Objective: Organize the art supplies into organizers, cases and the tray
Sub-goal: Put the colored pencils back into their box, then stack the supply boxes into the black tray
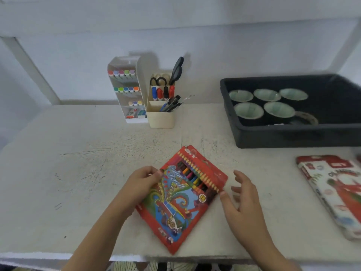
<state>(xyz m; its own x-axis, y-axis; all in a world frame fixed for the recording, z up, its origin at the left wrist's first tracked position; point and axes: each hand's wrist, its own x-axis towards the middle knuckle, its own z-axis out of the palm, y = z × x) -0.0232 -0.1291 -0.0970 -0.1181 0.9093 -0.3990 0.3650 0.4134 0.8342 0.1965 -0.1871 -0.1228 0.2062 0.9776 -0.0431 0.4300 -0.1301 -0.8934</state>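
A red pencil box is laid askew on the white table, near its front edge. Its left edge is pinched by the curled fingers of the left hand. The right hand is held at its right edge, fingers spread apart. A black tray is seen behind, to the right.

You're at a craft corner, your worn white bench against a pale wall, tiered marker organizer and pen holder with scissors at the back, dark tray of small pale-green cups to your right, colour pencil box before you.
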